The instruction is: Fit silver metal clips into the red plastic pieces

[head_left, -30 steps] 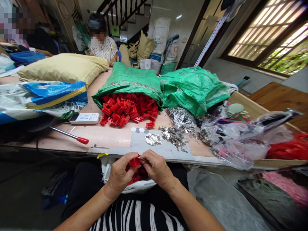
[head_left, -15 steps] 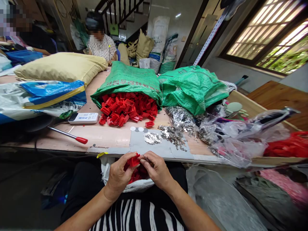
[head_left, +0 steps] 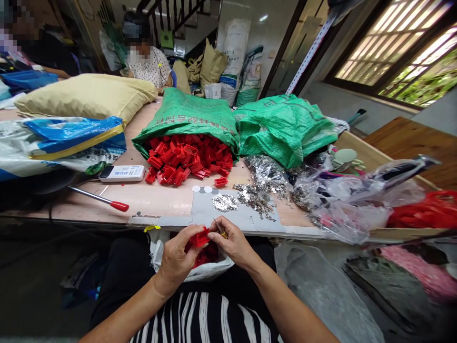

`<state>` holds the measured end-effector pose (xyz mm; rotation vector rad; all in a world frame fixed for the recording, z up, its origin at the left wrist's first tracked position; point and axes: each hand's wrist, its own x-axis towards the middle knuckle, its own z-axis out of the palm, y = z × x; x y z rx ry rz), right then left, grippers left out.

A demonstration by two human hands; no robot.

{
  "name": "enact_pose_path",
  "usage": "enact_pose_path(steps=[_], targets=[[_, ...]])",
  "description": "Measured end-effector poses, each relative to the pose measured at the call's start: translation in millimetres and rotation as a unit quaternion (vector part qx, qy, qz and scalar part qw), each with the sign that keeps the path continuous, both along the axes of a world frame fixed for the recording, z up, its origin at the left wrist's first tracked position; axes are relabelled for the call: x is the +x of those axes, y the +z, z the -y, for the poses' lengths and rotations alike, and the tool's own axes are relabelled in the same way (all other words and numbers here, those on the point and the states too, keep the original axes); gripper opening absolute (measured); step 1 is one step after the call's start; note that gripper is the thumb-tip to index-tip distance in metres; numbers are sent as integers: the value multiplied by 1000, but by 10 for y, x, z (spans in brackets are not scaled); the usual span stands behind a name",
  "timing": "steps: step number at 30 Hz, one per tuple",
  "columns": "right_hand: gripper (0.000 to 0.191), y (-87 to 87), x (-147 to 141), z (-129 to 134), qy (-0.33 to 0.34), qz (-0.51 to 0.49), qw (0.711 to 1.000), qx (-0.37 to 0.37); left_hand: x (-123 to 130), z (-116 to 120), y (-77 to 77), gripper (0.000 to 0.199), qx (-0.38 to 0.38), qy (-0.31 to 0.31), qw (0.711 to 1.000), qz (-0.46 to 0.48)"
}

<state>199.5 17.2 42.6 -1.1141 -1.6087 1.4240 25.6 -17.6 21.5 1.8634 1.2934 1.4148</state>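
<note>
My left hand (head_left: 177, 255) is closed on a small red plastic box-like part (head_left: 200, 237), above the open white sack (head_left: 214, 271) on my lap. More red parts (head_left: 206, 257) show inside that sack. My right hand (head_left: 233, 244) grips an awl-like pointed tool (head_left: 223, 233) with a yellowish handle, its thin metal tip pointing up and away. The right thumb and fingertip touch or nearly touch the red part's right side; whether they pinch a small piece there is hidden. Beyond the hands, flat shiny metal pieces (head_left: 225, 202) lie on a grey sheet (head_left: 202, 212) at the table's front edge.
A green sack (head_left: 196, 112) spills red parts (head_left: 185, 159) onto the table. Left stand a lever with a red grip (head_left: 119, 206) and a white device (head_left: 123, 173). More metal pieces (head_left: 255, 197), a green bag (head_left: 285, 126) and clear plastic bags (head_left: 342, 195) lie right. Two people sit across.
The tool in my right hand has swung from pointing at the red part to pointing up, showing its handle. My left hand still holds the red part in nearly the same place.
</note>
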Motion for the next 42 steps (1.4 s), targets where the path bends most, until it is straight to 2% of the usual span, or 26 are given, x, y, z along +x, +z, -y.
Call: enact_pose_path(steps=[4, 8, 13, 18, 24, 28, 33, 37, 42], targets=[[25, -29, -24, -25, 6, 2, 1000, -14, 15, 3, -53, 33, 57, -2, 998, -38], [23, -77, -40, -33, 5, 27, 1000, 3, 36, -7, -77, 33, 70, -1, 996, -58], [24, -116, -10, -19, 4, 25, 1000, -13, 38, -5, -103, 33, 28, -3, 998, -49], [34, -145, 51, -25, 40, -29, 996, -73, 34, -9, -120, 30, -10, -11, 1000, -26], [43, -162, 91, -42, 93, -98, 979, -153, 6, -46, -146, 30, -42, -64, 997, -2], [45, -164, 92, -35, 98, -114, 969, -194, -34, -51, -163, 32, -65, -97, 993, 9], [48, -233, 54, 0, 100, -174, 948, -247, -78, -60, -179, 31, -101, -169, 977, 87], [46, -258, 39, 0, 99, -175, 947, -249, -75, -65, -202, 31, -122, -174, 967, 138], [40, -212, 65, -41, 105, -126, 965, -204, -61, -80, -226, 31, -100, -152, 976, 116]])
